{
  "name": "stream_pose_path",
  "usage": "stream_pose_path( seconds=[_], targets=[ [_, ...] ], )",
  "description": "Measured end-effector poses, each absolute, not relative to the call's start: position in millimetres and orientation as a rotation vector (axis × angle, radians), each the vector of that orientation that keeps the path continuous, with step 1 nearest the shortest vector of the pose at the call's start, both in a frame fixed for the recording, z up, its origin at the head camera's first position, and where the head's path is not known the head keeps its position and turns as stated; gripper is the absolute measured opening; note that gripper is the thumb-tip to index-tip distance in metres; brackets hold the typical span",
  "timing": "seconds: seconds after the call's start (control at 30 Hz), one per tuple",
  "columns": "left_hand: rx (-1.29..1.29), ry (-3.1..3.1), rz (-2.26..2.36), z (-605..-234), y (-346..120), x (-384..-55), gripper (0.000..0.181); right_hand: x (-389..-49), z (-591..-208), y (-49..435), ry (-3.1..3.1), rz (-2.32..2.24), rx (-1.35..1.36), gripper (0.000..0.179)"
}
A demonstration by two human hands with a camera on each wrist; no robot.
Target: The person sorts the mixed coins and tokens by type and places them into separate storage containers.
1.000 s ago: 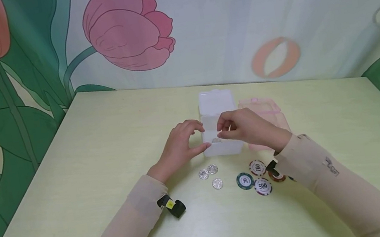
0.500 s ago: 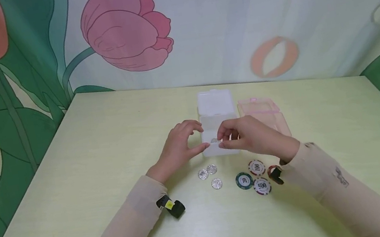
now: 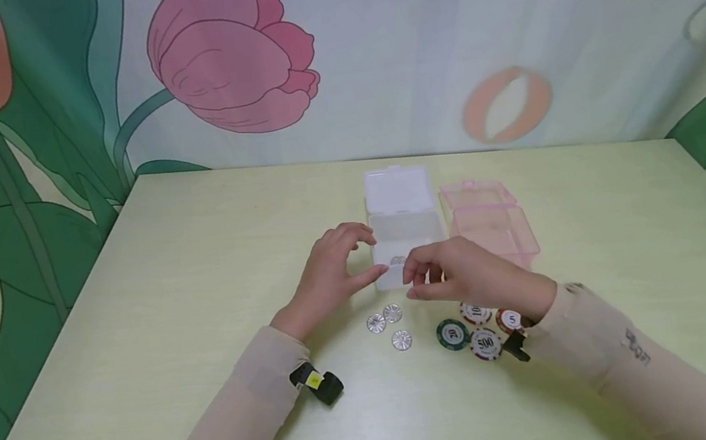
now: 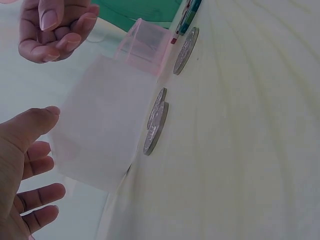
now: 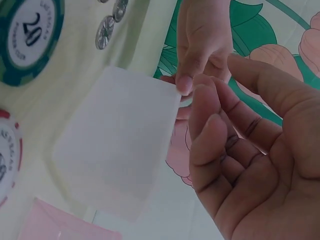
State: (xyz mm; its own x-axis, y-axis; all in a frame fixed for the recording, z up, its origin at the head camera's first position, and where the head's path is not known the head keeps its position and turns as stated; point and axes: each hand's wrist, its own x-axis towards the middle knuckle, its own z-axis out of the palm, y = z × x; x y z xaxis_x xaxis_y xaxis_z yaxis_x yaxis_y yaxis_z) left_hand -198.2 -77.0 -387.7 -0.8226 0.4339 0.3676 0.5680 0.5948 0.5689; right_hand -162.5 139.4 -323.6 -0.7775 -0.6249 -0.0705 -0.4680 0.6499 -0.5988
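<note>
An open-lidded white plastic box point(image 3: 406, 225) stands mid-table with silver coins point(image 3: 397, 260) on its floor, their number unclear. My left hand point(image 3: 334, 274) is at the box's left side, thumb at the front corner and fingers spread along the wall; in the left wrist view the thumb point(image 4: 37, 122) lies by the rim. Just in front of the box hovers my right hand point(image 3: 467, 271), fingers loosely bent, with nothing visible between them in the right wrist view. Three silver coins lie on the table before the box: one coin point(image 3: 376, 323) beside a second point(image 3: 393, 313), and a third point(image 3: 402, 340) nearer.
Right of the white box stands a pink translucent box point(image 3: 501, 226), lid up. Poker chips lie below my right hand: a green 20 chip point(image 3: 452, 334), a white 500 chip point(image 3: 485, 344), a red 5 chip point(image 3: 508, 320) and a partly covered 100 chip point(image 3: 475, 311). A flowered backdrop point(image 3: 367, 54) hangs behind the table.
My right hand has come out of the white box, moving toward me over its front wall. The left hand has stayed at the box's left side.
</note>
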Motion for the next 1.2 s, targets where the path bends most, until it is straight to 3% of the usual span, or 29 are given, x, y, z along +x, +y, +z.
stream_pose_path(
  seconds=[1.2],
  targets=[
    [-0.858, -2.612, -1.032, -387, -78, -198, 0.037, -152, -347, 122, 2.587, -0.647, -0.996, 0.008]
  ],
)
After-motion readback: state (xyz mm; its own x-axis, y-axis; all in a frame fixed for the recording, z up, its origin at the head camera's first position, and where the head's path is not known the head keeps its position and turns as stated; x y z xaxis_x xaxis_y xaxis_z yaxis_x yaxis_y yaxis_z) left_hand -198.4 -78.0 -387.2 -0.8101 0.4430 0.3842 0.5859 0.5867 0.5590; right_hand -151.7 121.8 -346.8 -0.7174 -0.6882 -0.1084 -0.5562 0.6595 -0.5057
